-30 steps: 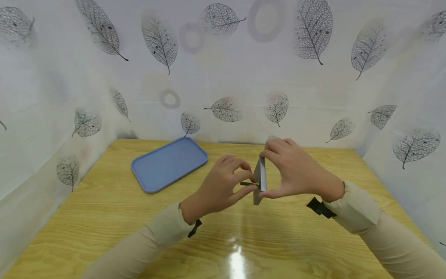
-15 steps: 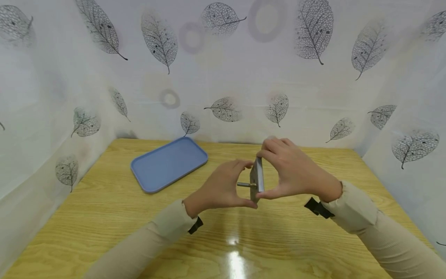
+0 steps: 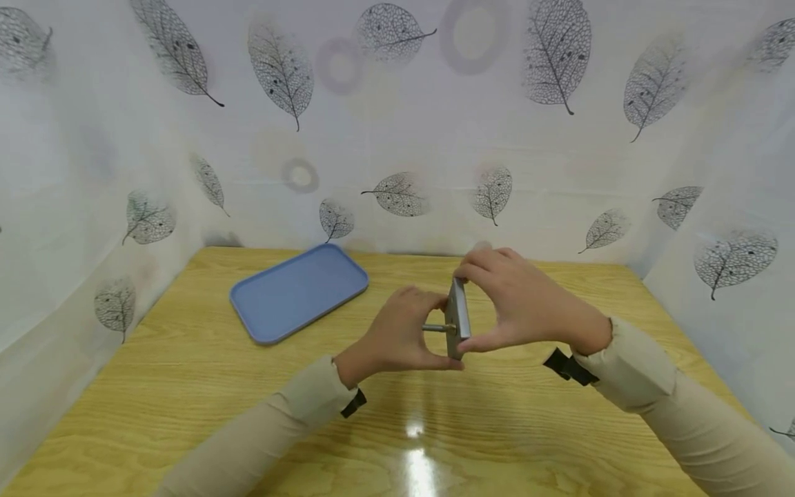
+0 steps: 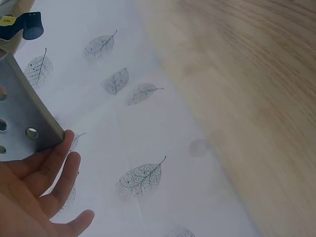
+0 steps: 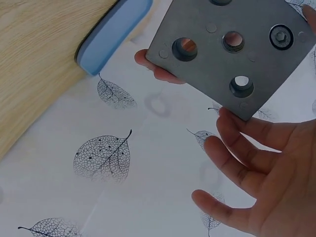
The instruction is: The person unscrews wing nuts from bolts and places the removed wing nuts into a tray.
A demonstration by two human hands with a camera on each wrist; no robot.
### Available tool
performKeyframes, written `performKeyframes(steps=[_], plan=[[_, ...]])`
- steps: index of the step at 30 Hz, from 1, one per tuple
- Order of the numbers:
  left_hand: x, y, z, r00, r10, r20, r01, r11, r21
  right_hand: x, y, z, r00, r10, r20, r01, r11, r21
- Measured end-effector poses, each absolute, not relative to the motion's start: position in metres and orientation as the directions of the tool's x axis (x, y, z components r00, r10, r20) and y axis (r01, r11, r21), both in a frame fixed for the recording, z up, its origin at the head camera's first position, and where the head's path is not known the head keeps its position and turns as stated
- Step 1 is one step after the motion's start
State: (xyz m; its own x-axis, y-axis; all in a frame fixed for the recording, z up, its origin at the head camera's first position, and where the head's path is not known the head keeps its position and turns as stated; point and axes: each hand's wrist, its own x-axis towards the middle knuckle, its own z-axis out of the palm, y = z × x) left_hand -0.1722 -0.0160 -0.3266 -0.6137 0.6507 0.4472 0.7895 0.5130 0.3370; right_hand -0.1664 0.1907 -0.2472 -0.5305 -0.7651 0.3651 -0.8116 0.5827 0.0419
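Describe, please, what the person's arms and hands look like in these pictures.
The left hand and right hand are bare. Long, pale beige sleeves reach the wrists, ending in slightly puffed cuffs. A small dark fitting shows by each wrist.

Pale cloth walls (image 3: 404, 124), printed with dark, veined leaves (image 3: 557, 55) and faint rings (image 3: 448, 34), enclosed the back and sides of a yellowish wood-grained counter (image 3: 528, 428), which caught a bright glare (image 3: 419, 473).

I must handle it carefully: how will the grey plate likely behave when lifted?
The grey plate is probably stiff: its edges look straight. It looks metallic, so may be heavy for its size. The protruding rod might tip it if laid on that face.
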Motion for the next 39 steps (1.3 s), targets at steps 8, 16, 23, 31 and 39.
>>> performKeyframes(steps=[8, 16, 23, 31, 39], plan=[[-0.169, -0.017, -0.326, -0.637, 0.639, 0.43, 0.77, 0.552, 0.321, -0.163, 0.186, -0.246, -0.56, -0.774, 0.297, -0.789, 0.607, 0.093], [-0.17, -0.019, -0.329, -0.624, 0.641, 0.447, 0.78, 0.537, 0.32, -0.164, 0.183, -0.248, -0.548, -0.78, 0.302, -0.786, 0.604, 0.135], [-0.168, -0.021, -0.327, -0.641, 0.666, 0.381, 0.767, 0.542, 0.343, -0.165, 0.185, -0.25, -0.553, -0.771, 0.316, -0.786, 0.609, 0.108], [-0.16, -0.032, -0.314, -0.631, 0.611, 0.478, 0.774, 0.543, 0.326, -0.164, 0.189, -0.25, -0.566, -0.753, 0.336, -0.779, 0.622, 0.084], [-0.154, -0.03, -0.308, -0.527, 0.579, 0.622, 0.848, 0.411, 0.336, -0.164, 0.19, -0.255, -0.546, -0.76, 0.352, -0.789, 0.608, 0.089]])
